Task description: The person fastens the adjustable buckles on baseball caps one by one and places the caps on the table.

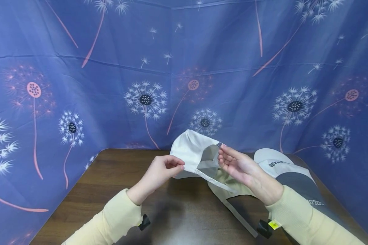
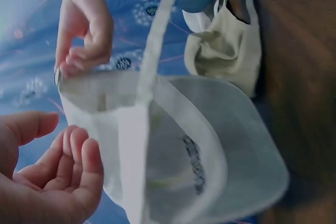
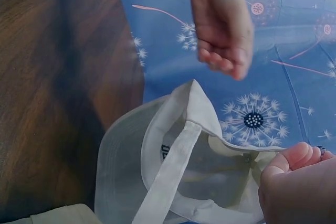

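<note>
Our right hand (image 1: 240, 167) pinches the raised cap (image 1: 190, 149); our left hand (image 1: 158, 169), loosely bent, empty, should steady its strap (image 3: 172, 174).

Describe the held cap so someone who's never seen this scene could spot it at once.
Find the brown table before the blue curtain. Above it, the right hand pinches a white cap by its back edge. Only this one is held up; the other caps lie on the right.

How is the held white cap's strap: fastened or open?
Open: the strap ends free, apart from the right hand, which pinches the cap.
</note>
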Tool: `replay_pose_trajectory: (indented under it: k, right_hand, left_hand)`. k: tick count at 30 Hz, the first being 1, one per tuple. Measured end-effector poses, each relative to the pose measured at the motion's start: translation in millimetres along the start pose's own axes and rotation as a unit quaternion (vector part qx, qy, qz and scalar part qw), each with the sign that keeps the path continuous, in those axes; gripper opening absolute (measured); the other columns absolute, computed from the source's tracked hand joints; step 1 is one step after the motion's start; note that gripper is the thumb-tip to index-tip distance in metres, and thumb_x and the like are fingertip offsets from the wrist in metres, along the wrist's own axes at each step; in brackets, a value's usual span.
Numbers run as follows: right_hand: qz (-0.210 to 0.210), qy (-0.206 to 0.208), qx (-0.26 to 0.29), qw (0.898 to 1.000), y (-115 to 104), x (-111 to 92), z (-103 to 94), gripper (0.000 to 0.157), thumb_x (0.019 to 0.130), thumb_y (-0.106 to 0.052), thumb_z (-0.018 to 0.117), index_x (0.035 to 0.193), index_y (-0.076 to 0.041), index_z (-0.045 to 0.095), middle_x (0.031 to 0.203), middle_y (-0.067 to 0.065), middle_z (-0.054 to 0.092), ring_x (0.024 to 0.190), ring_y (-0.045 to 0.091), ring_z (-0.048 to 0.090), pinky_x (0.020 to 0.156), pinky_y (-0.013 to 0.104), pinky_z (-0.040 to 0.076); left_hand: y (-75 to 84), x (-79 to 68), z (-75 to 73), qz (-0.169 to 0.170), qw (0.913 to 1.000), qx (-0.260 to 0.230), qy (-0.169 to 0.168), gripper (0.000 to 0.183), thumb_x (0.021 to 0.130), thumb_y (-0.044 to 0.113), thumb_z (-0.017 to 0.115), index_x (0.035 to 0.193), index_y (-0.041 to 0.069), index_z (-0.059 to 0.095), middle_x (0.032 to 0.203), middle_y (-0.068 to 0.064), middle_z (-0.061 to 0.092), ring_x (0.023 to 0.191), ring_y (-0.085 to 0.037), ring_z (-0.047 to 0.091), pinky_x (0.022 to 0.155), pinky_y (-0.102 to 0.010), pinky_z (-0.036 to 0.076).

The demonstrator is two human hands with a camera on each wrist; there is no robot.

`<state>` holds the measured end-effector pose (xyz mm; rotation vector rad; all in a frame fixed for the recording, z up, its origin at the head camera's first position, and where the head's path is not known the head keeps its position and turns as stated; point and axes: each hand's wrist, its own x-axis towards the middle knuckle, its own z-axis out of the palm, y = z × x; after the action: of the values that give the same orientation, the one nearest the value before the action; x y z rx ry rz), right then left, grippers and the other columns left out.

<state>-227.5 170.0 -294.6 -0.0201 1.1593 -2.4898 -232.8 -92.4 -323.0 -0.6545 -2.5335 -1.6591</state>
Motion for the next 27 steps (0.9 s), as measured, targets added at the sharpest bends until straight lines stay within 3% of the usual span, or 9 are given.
replay_pose_trajectory:
  k: [5,12,16,27]
  right_hand:
    - [0.0,0.003,-0.005,1.0,1,2,-0.3,0.009,0.089,-0.017,0.053,0.087,-0.01,0.058,0.084,0.001,0.06,0.077,0.01,0.053,0.073,0.019,0.045]
    - [-0.001,0.0,-0.009,1.0,1,3,-1.5,0.009,0.09,-0.018,0.052,0.087,-0.011,0.058,0.085,0.001,0.059,0.078,0.01,0.053,0.074,0.019,0.045]
    - [-0.001,-0.002,-0.003,1.0,2,4,-1.4,0.008,0.089,-0.017,0.053,0.088,-0.01,0.057,0.086,0.001,0.059,0.079,0.011,0.053,0.075,0.02,0.045]
    - [0.003,-0.01,-0.002,1.0,5,5,-0.2,0.01,0.09,-0.016,0.051,0.089,-0.009,0.058,0.088,0.001,0.06,0.082,0.01,0.053,0.079,0.02,0.044]
  left_hand:
    - [19.7,10.4,19.4,0.083,0.9934,0.058,0.053,0.014,0.076,0.018,0.07,0.087,0.01,0.069,0.073,0.005,0.065,0.064,-0.005,0.057,0.059,-0.02,0.047]
    - [38.5,27.6,42.5,0.182,0.9734,0.084,0.111,0.015,0.077,0.015,0.069,0.09,0.009,0.067,0.075,0.004,0.065,0.065,-0.003,0.057,0.06,-0.022,0.049]
    - [42.8,36.0,51.9,0.198,0.969,0.078,0.126,0.017,0.077,0.017,0.069,0.091,0.008,0.067,0.077,0.002,0.065,0.065,-0.003,0.058,0.061,-0.022,0.05]
    - [42.8,47.2,67.9,0.194,0.9676,0.051,0.153,0.018,0.076,0.021,0.07,0.09,0.009,0.067,0.077,0.004,0.066,0.065,-0.002,0.057,0.06,-0.019,0.05]
